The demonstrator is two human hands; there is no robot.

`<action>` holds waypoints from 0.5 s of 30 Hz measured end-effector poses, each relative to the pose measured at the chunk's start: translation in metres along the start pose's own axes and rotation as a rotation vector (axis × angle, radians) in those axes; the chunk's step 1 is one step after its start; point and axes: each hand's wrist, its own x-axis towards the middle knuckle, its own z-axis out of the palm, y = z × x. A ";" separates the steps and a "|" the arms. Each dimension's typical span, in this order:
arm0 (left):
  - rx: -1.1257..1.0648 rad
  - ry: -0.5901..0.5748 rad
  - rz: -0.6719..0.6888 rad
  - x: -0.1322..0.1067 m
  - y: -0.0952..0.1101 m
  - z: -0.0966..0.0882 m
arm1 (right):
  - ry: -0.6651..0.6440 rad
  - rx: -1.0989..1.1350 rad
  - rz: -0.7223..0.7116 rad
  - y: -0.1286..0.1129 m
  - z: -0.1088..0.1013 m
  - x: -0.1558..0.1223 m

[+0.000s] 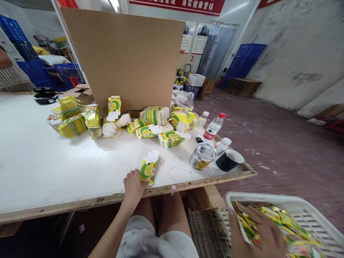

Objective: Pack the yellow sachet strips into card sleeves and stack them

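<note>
My left hand [134, 183] is closed on the lower end of a small yellow and green carton [148, 169], which rests on the white table near its front edge with its white top flaps up. At the lower right, my right hand [259, 229] reaches into a white plastic basket [268, 196]. Yellow and green packets [279, 216] fill part of the basket beneath that hand. Motion smears the right fingers, so whether they grip a packet cannot be made out.
Stacks of flattened cartons [154, 115] lie along the table's back before a large cardboard sheet [126, 61]. On the right stand a clear jar [202, 157], a dark mug [228, 162] and a red-capped water bottle [213, 128]. A person's striped clothing [13, 79] shows at far left.
</note>
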 end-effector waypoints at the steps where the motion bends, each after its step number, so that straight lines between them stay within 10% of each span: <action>1: 0.002 0.006 -0.003 0.001 -0.002 0.000 | -0.034 0.031 -0.017 -0.006 0.008 -0.006; 7: -0.140 0.002 0.102 -0.024 0.008 -0.021 | -0.380 0.458 0.037 -0.059 0.042 -0.037; 15: -0.625 -0.301 0.338 -0.089 0.047 -0.046 | -0.649 0.686 0.071 -0.086 0.056 -0.053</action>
